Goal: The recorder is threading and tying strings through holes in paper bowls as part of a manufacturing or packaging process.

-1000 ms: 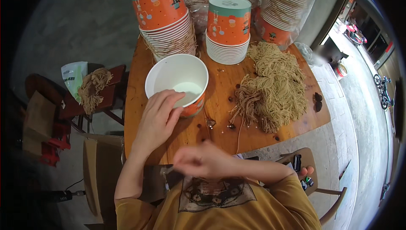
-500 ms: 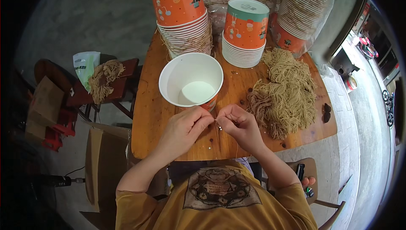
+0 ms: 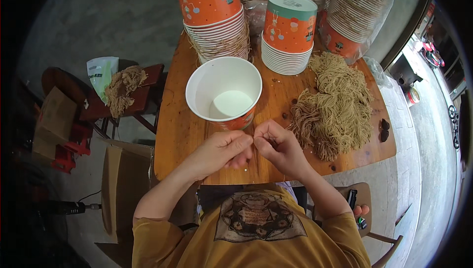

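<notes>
My left hand [image 3: 229,149] and my right hand [image 3: 277,146] meet at the fingertips over the table's near edge, both closed in a pinch. A fine pale thread seems to trail below my right hand. What lies between the left fingertips is too small to make out. Just beyond the hands stands a large white-lined paper bucket [image 3: 224,85], upright, orange outside and with nothing in it. To the right of my right hand lies a big heap of tan string [image 3: 340,110].
Upside-down stacks of orange and green paper buckets, the left stack [image 3: 214,19] and middle stack [image 3: 288,26], stand at the back of the wooden table [image 3: 170,154]. A bagged stack [image 3: 357,12] is behind the string. An open cardboard box [image 3: 125,189] sits at left.
My left hand's lower fingers have uncurled a little beneath its pinch. Small white beads seen between the hands are now out of sight. The view has shifted slightly.
</notes>
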Demonstrator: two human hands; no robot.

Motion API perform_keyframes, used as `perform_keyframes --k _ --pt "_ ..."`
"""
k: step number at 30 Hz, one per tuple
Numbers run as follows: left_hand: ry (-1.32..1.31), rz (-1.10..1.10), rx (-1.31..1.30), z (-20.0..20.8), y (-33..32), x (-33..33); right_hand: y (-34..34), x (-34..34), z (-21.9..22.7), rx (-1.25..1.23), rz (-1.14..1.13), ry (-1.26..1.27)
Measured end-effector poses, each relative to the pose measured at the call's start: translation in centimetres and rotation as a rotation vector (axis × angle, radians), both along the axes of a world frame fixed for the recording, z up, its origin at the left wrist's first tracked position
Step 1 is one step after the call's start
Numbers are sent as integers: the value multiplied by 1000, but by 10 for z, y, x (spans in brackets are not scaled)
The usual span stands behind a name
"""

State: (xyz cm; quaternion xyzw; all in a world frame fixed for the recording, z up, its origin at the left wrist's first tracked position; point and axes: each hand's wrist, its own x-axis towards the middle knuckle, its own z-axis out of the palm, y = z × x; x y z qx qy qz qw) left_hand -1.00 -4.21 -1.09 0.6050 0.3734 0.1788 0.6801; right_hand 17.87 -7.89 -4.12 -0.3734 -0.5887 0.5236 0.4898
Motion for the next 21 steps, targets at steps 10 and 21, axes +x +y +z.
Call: perform_keyframes --k 10,21 --pt "70 -9 -2 -3 -7 -5 -2 8 -1 -10 21 -206" --pt "338 -29 1045 -5 -21 4 -3 9 -18 -122 81 -59"
